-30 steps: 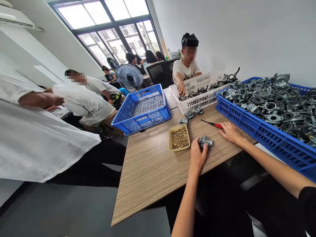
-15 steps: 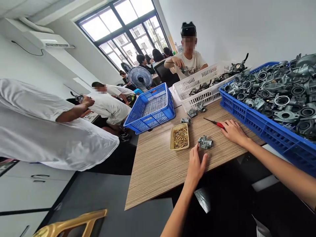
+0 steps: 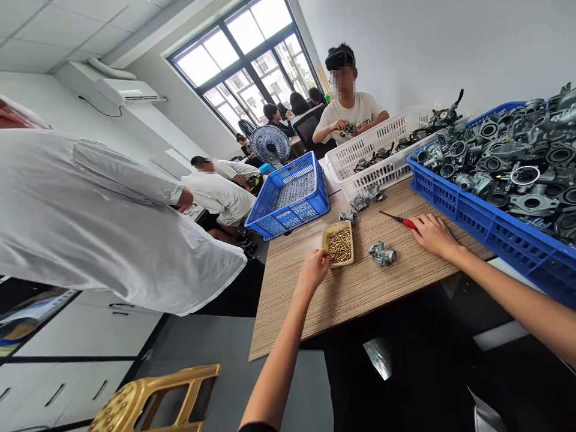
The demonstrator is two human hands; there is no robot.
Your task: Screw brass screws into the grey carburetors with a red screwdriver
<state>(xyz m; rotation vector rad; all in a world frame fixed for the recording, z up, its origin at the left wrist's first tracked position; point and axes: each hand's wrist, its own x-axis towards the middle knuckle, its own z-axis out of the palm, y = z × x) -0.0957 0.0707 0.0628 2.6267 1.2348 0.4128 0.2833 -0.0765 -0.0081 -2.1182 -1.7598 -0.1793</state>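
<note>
My left hand point(image 3: 314, 271) is at the near left corner of a small cream tray point(image 3: 327, 231) full of brass jets point(image 3: 340, 245). Its fingers are curled together; whatever they pinch is hidden. To the right, a grey metal carburetor body point(image 3: 382, 254) lies alone on the wooden table. My right hand point(image 3: 434, 235) rests on the tabletop, its fingers round the red handle of a screwdriver point(image 3: 407, 223), whose dark shaft points away to the left. Several more carburetor bodies point(image 3: 359, 203) sit behind the tray.
A blue crate point(image 3: 477, 213) heaped with carburetor bodies stands at the right. Behind are a white basket point(image 3: 382, 174) with carburetors and a blue basket point(image 3: 288, 210). A co-worker point(image 3: 348, 114) sits across, handling a part. A person in white point(image 3: 121, 222) stands left, near a gold stool point(image 3: 171, 390).
My left hand has left the carburetor body, moved left to the tray's corner, and its fingers have closed. My right hand stays at the screwdriver. The view has shifted slightly.
</note>
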